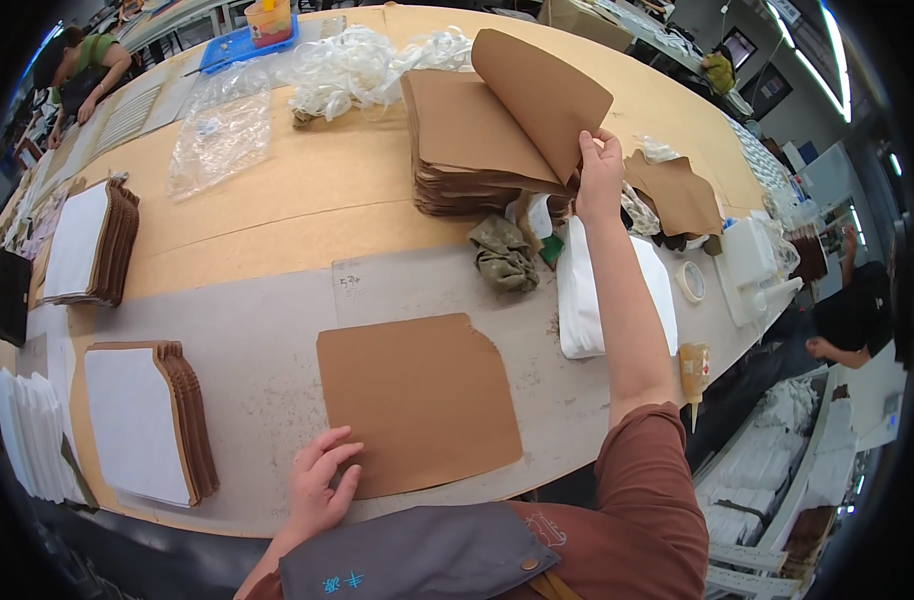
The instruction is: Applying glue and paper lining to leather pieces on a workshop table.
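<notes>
Out at arm's length, my right hand (601, 172) pinches the corner of a brown sheet (547, 85), leather or fabric by its look. That sheet is peeled up and folded back from a thick stack of like sheets (457, 125); its far part still meets the stack. Close to my body, one single brown sheet (417, 400) lies flat on the grey board (257, 320), its upper right corner cut in a notch. My left hand (325, 482), fingers apart, rests by the lower left edge of that sheet and grips nothing.
Two piles of brown pieces topped with white sheets (132, 425) stand at left. White sheets (617, 290) lie under my right forearm, beside a crumpled olive cloth (504, 255), a tape roll (691, 281) and a glue bottle (694, 370). White strips (352, 65) heap up behind. Other people work farther off.
</notes>
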`<move>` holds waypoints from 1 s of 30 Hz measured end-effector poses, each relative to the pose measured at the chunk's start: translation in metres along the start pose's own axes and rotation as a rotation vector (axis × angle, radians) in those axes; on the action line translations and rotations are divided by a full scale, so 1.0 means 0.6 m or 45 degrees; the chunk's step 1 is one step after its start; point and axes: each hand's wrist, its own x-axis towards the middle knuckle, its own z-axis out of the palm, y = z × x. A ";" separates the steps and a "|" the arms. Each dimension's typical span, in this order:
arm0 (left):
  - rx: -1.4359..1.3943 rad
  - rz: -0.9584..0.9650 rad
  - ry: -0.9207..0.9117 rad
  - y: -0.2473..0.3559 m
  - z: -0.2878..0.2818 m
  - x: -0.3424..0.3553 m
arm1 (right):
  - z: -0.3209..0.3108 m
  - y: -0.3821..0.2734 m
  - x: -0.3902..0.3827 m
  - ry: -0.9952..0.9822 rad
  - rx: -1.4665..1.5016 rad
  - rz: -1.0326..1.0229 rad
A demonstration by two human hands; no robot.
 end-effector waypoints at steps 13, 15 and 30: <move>0.020 -0.024 -0.005 0.000 0.002 -0.004 | 0.015 -0.014 -0.020 -0.176 -0.320 -0.128; 0.050 -0.030 -0.004 0.000 0.003 -0.005 | 0.029 -0.004 -0.040 -0.271 -0.738 -0.781; 0.032 -0.006 -0.009 0.000 0.002 -0.002 | 0.059 -0.030 -0.091 -0.657 -1.142 -1.092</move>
